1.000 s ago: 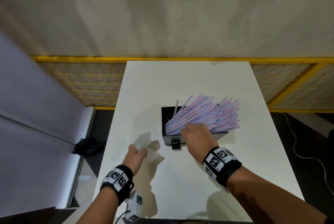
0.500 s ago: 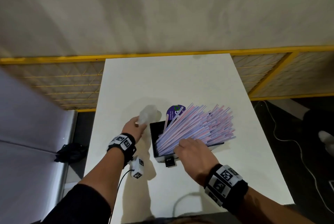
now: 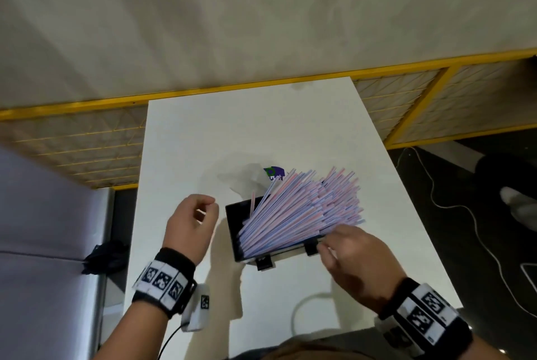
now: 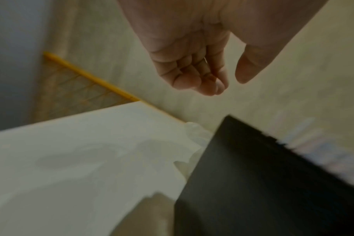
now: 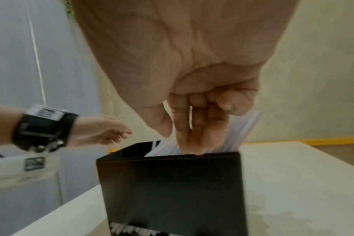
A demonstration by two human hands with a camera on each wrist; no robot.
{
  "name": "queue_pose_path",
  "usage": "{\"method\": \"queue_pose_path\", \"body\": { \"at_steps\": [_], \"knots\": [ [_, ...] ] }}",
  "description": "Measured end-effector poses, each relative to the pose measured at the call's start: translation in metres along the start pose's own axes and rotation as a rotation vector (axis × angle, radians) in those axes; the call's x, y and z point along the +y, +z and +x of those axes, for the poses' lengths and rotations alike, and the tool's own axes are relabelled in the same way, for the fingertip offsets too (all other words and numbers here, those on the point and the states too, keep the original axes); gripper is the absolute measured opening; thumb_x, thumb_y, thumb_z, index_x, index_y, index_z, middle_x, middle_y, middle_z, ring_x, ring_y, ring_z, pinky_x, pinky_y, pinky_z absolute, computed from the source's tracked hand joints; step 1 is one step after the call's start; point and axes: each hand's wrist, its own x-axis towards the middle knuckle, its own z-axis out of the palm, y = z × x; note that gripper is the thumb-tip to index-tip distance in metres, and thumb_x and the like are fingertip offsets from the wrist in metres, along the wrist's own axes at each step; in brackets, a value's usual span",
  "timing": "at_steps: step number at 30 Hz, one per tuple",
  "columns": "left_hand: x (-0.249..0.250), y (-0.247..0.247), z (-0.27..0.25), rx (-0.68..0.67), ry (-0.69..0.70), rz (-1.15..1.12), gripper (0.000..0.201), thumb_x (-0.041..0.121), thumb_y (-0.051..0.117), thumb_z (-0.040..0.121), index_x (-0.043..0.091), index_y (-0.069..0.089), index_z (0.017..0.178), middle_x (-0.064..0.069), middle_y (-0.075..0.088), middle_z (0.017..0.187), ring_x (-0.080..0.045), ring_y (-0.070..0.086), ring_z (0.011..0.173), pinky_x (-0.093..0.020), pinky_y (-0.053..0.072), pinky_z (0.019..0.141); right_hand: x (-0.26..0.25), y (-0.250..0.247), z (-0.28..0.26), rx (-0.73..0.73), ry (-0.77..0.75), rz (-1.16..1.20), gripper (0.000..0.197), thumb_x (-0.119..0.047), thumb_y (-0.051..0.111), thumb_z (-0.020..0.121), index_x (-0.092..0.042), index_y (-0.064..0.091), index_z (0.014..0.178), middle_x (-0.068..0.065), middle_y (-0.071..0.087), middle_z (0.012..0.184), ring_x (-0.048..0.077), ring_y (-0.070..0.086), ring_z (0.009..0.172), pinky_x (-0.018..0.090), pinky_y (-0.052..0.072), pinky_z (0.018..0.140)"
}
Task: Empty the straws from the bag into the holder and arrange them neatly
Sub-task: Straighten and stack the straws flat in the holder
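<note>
Now, from the left: left hand (image 3: 190,218) hovers over the table (image 3: 186,133) just beside the holder (image 3: 232,229), fingers loosely curled, thumb apart, nothing in it; the left wrist view confirms an empty palm. Behind the holder's far left corner the bag (image 3: 247,178) lies crumpled on the table, apparently emptied, a purple label at its far edge. Holder: black, open-topped, upright at mid-table. Straws (image 3: 302,211) are all inside as far as visible, pink and bluish-white, but fanned out and leaning hard to the right, tips spread well past the right wall. Right hand (image 3: 353,261) is at the holder's near right edge, fingers reaching down among the straws at the rim; the right wrist view shows several straws running between the fingers, so it appears to be gathering them. Judgement: emptying looks done; bag is set aside. Left to do: pull the fan together, stand the straws upright, and level their tips.
</note>
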Motion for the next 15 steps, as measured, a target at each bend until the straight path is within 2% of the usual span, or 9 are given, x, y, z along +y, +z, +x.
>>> {"method": "queue_pose_path", "body": {
  "at_steps": [2,4,6,9,12,15],
  "knots": [
    [0.027,0.003,-0.022,-0.073,0.214,0.02,0.004,0.036,0.066,0.088,0.035,0.066,0.092,0.017,0.065,0.089,-0.005,0.062,0.081,-0.009,0.042,0.066,0.014,0.003,-0.007,-0.024,0.144,-0.048,0.016,-0.022,0.072,0.089,-0.014,0.069,0.076,0.004,0.064,0.078,0.028,0.064,0.07,0.037,0.052,0.057],
    [0.049,0.017,-0.04,-0.242,0.408,0.076,0.006,0.033,0.067,0.087,0.029,0.069,0.091,0.015,0.063,0.087,-0.004,0.06,0.082,-0.019,0.047,0.074,0.023,0.007,-0.009,-0.039,0.264,-0.073,0.012,-0.022,0.075,0.087,-0.01,0.073,0.085,0.01,0.067,0.082,0.033,0.066,0.073,0.038,0.055,0.058],
    [0.06,0.04,-0.049,-0.398,0.519,0.2,0.011,0.035,0.067,0.089,0.026,0.071,0.095,0.011,0.064,0.092,-0.009,0.059,0.09,-0.032,0.049,0.082,0.029,0.012,-0.006,-0.059,0.327,-0.061,0.018,-0.026,0.069,0.092,-0.008,0.072,0.095,0.011,0.065,0.088,0.034,0.065,0.078,0.039,0.056,0.062],
    [0.066,0.071,-0.051,-0.505,0.452,0.451,0.032,0.057,0.059,0.092,0.03,0.066,0.107,0.008,0.061,0.103,-0.014,0.057,0.099,-0.036,0.048,0.09,0.026,0.016,0.003,-0.013,0.307,0.003,0.019,-0.029,0.062,0.096,-0.011,0.066,0.096,0.008,0.059,0.094,0.032,0.063,0.084,0.039,0.055,0.067],
    [0.069,0.09,-0.05,-0.469,0.299,0.497,0.044,0.072,0.057,0.084,0.031,0.051,0.1,0.01,0.054,0.097,-0.014,0.053,0.09,-0.035,0.049,0.082,0.021,0.019,0.012,-0.077,0.267,0.08,0.021,-0.033,0.053,0.102,-0.015,0.063,0.105,0.005,0.052,0.11,0.028,0.057,0.098,0.039,0.053,0.081],
    [0.073,0.1,-0.05,-0.435,0.233,0.49,0.048,0.075,0.057,0.081,0.034,0.047,0.105,0.012,0.053,0.102,-0.011,0.054,0.091,-0.031,0.049,0.076,0.018,0.019,0.016,-0.072,0.26,0.112,0.021,-0.026,0.054,0.102,-0.014,0.068,0.111,0.007,0.052,0.125,0.031,0.053,0.111,0.041,0.049,0.093]
  ]
}}
